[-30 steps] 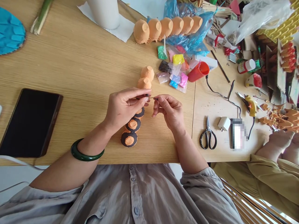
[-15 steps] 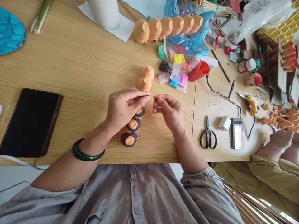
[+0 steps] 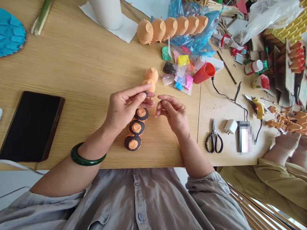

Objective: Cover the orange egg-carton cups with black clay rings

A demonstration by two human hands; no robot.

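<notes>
Above a row of orange cups (image 3: pixel 151 74) on the table, my left hand (image 3: pixel 128 103) pinches a small dark bit (image 3: pixel 146 93) between thumb and fingers. The near cups carry dark rings (image 3: pixel 137 127) around their orange centres. Just right of the row, my right hand (image 3: pixel 173 112) is closed, thumb against fingers, on another small dark bit (image 3: pixel 162 101). A narrow gap separates the fingertips of the two hands. My left hand hides the middle of the row.
A black tablet (image 3: pixel 31 126) lies at left. Coloured clay packets (image 3: pixel 183 60), a red cup (image 3: pixel 204 73) and more orange cups (image 3: pixel 170 28) are farther back. Scissors (image 3: pixel 214 137) and a white adapter (image 3: pixel 231 126) lie right. Another person's hands (image 3: pixel 287 142) rest at the far right.
My left hand has shifted slightly left, with its fingers more spread. Small dark bits now show at the fingertips of both hands, and more of the dark-ringed cups is visible.
</notes>
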